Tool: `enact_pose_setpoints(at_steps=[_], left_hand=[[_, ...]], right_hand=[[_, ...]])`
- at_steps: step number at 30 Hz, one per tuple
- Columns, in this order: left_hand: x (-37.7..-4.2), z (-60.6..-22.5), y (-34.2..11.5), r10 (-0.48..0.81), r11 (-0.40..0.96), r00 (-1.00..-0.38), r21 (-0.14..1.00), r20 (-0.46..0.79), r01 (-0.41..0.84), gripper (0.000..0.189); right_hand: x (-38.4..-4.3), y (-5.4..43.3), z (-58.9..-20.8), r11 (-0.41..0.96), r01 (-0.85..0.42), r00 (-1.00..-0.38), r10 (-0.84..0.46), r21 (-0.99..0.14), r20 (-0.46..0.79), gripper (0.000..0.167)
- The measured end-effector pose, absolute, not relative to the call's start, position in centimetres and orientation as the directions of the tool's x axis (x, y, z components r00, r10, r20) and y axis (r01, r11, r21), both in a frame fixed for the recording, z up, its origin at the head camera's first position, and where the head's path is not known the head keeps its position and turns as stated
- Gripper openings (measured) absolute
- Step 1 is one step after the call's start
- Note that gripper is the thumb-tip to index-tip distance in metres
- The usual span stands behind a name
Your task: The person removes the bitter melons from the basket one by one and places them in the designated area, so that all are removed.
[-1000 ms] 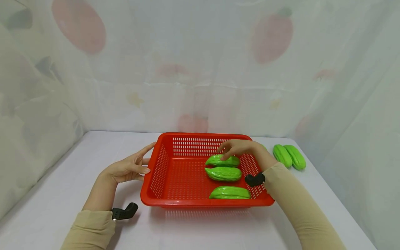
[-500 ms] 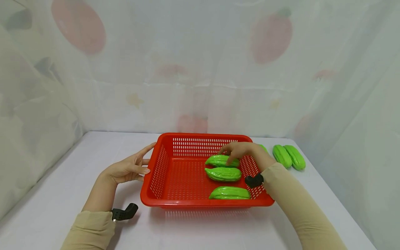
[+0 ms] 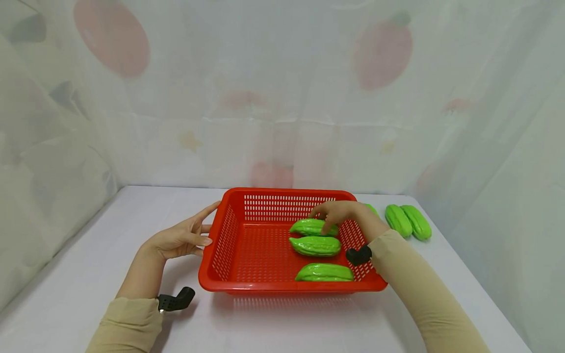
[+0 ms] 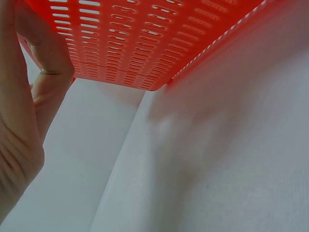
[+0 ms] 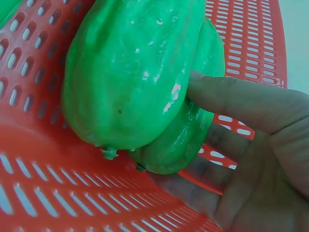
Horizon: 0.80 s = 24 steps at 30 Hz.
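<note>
A red slotted plastic basket stands on the table with three green bitter melons lying crosswise in its right half. My left hand holds the basket's left rim, its bent fingers against the outer wall in the left wrist view. Inside the basket, my right hand grips the rear bitter melon. Seen from the right wrist, the thumb lies on one side of that melon and the other fingers reach round its far side. The middle bitter melon lies close beside it; the front bitter melon sits by the near wall.
On the white table, two more green bitter melons lie side by side to the right of the basket. Another green piece shows partly behind the right forearm. Patterned white cloth hangs behind and at both sides.
My right hand has lowered slightly, and its thumb has come down on the near side of the rear bitter melon. The left hand and basket look unmoved.
</note>
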<state>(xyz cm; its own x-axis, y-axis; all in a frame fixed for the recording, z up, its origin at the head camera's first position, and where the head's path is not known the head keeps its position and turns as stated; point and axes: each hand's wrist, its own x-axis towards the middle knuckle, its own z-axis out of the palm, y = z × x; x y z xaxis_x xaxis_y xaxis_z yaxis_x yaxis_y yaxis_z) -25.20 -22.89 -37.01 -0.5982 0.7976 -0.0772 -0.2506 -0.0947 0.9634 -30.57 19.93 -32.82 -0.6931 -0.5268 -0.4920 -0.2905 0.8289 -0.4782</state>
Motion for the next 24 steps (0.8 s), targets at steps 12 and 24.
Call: enact_pose_setpoints(at_steps=[12, 24], left_hand=[[-25.35, -37.06, -22.79, 0.798, -0.091, -0.597, 0.965, -0.077, -0.246, 0.098], [-25.38, -37.24, -22.87, 0.798, -0.09, -0.598, 0.966, -0.076, -0.243, 0.099]], right_hand=[[-30.58, 20.25, -32.86, 0.827, -0.3, -0.707, -0.527, -0.475, -0.471, 0.056], [-30.76, 20.26, -31.95, 0.773, -0.309, -0.717, -0.572, -0.554, -0.398, 0.06]])
